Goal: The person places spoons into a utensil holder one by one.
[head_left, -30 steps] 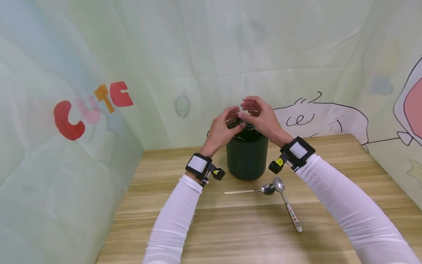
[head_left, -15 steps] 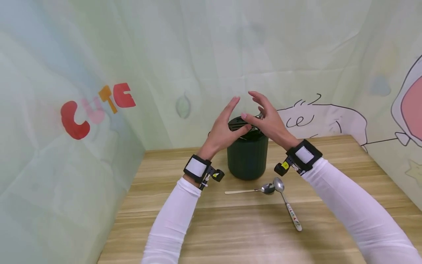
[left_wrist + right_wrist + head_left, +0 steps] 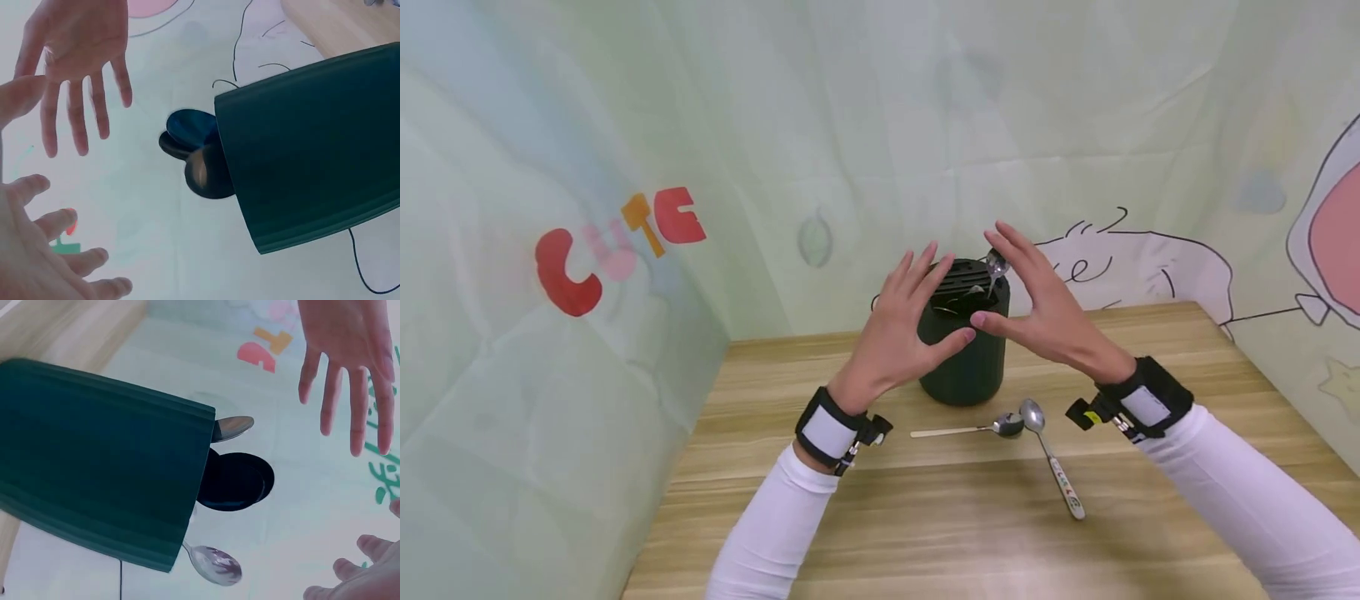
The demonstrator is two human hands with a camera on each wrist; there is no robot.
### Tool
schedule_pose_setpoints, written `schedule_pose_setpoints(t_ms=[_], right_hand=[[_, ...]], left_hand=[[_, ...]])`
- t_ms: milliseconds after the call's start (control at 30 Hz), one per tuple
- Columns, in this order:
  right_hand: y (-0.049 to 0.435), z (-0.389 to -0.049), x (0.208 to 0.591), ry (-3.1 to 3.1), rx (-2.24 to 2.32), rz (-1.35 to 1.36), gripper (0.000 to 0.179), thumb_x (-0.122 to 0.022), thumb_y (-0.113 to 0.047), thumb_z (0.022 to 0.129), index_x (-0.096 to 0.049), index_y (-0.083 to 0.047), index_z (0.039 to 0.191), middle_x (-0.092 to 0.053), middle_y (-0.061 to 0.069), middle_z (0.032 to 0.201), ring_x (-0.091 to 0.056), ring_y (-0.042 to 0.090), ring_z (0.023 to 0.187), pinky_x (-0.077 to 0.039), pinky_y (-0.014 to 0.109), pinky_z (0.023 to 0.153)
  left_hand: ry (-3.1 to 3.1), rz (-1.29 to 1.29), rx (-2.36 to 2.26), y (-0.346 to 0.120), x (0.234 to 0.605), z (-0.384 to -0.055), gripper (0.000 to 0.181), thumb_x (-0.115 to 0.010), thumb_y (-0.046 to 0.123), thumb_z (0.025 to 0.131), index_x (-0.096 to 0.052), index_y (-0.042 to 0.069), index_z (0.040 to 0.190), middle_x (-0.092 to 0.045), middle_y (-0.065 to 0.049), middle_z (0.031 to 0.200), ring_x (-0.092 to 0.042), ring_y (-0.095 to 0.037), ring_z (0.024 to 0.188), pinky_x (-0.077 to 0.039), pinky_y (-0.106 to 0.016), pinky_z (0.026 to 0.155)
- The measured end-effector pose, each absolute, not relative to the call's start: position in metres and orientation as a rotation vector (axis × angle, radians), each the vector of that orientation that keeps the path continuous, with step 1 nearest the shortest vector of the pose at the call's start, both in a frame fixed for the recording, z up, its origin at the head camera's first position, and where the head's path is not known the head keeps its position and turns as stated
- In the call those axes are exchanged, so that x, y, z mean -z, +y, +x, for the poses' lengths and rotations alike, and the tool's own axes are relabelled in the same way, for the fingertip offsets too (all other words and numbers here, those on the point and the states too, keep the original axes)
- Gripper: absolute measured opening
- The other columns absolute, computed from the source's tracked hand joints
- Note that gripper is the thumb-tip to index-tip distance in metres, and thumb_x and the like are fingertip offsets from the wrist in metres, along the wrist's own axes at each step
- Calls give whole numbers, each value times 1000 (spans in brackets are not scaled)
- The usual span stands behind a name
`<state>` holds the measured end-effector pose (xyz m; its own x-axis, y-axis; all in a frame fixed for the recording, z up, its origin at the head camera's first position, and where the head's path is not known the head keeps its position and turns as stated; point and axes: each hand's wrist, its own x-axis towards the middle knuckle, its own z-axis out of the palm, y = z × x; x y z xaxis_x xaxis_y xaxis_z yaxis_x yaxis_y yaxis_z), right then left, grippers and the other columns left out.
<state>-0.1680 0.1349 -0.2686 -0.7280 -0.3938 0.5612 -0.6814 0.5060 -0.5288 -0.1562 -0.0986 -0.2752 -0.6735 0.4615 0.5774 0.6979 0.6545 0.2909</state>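
In the head view a dark green utensil holder (image 3: 962,367) stands upright on the wooden table. A metal spoon (image 3: 996,265) sticks up from its right side, bowl uppermost, beside a dark slotted piece (image 3: 958,277) at the back. My left hand (image 3: 902,333) hovers before the holder's left side, fingers spread. My right hand (image 3: 1048,312) is raised at the right, thumb toward the holder; both hands hold nothing. Dark rounded utensil heads (image 3: 190,134) poke out of the mouth in the left wrist view. A silver spoon bowl (image 3: 215,565) shows in the right wrist view.
Two more spoons lie on the table before the holder: one with a cream handle (image 3: 947,433), lying crosswise, and one with a colourful patterned handle (image 3: 1065,487), slanting toward the front. Their bowls are close together. Printed cloth walls (image 3: 850,125) enclose the table (image 3: 925,533).
Both hands have drawn apart and back from the holder's mouth, and their fingers have spread. The spoon in the holder has come into plain view. The spoons on the table have stayed put.
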Motion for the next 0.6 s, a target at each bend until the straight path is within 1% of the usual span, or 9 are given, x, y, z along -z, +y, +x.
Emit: schedule_pose_setpoints(t_ms=[100,167,233,400,600], right_hand=[[141,-158,273,-2394,-1010,905,92,-71,-56,82,-23,-31,156,-10,-3,167,-12,30,153,-19,71,112],[145,-152,278,-2396,-965,908,94,-74,-54,80,-24,-29,156,-9,-2,167,-11,30,154,-19,72,112],[147,-147,284,-2395,-941,912,95,-74,-55,80,-24,-27,157,-10,0,167,-9,31,154,-18,73,112],[147,-139,303,-2399,-878,918,100,-69,-66,78,-25,-22,157,-12,8,166,-5,36,154,-16,76,110],[146,-133,332,-2436,-806,923,103,-64,-73,78,-23,-23,157,-11,11,166,-4,39,153,-12,75,112]], left_hand=[[-2398,-913,604,-95,281,-144,86,-68,50,86,-26,22,156,-20,-4,165,-14,-37,153,-21,-64,117],[-2391,-909,537,-93,287,-138,86,-68,51,86,-27,23,156,-21,-5,165,-13,-38,152,-19,-63,118],[-2375,-906,480,-93,293,-133,87,-68,53,85,-27,23,156,-22,-7,164,-14,-40,152,-18,-64,118],[-2356,-910,394,-94,311,-124,89,-67,56,84,-26,25,156,-20,-6,165,-11,-42,152,-18,-67,116],[-2378,-914,388,-94,337,-114,90,-68,56,83,-25,25,156,-18,-7,165,-9,-45,151,-19,-66,117]])
